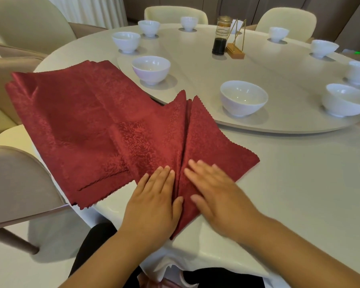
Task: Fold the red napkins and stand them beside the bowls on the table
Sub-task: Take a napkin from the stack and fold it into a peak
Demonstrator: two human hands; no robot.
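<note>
- Table [299,183]: round, covered in a smooth cream cloth that hangs over the near edge at the bottom centre of the frame.
- Turntable [195,65]: a raised cream disc on the table, filling the upper centre and right.
- Bowls [151,69]: white, footed and upright, spaced round the rim of the turntable.
- Bottle [220,38]: clear, with dark liquid in its lower part, upper centre on the turntable.
- Stand [235,51]: gold wire on a wooden base, just right of the bottle.
- Red napkin [206,142]: patterned with zigzag edges, lower centre. Two flaps meet along a centre crease, and its near point drapes over the table edge.
- Napkin stack [71,113]: flat red napkins at the left of the frame, partly under the folded one, overhanging the table's left edge.
- Left hand [152,202]: palm down, fingers straight, pressing the left flap beside the crease; it grips nothing.
- Right hand [220,196]: slightly blurred, flat with fingers spread on the right flap; it grips nothing.
- Chairs [19,183]: cream and taupe upholstery, ranged along the left edge and top.
- Curtain [92,7]: pale and pleated, upper left.
- Wall panels [247,7]: grey-brown, across the top.
</note>
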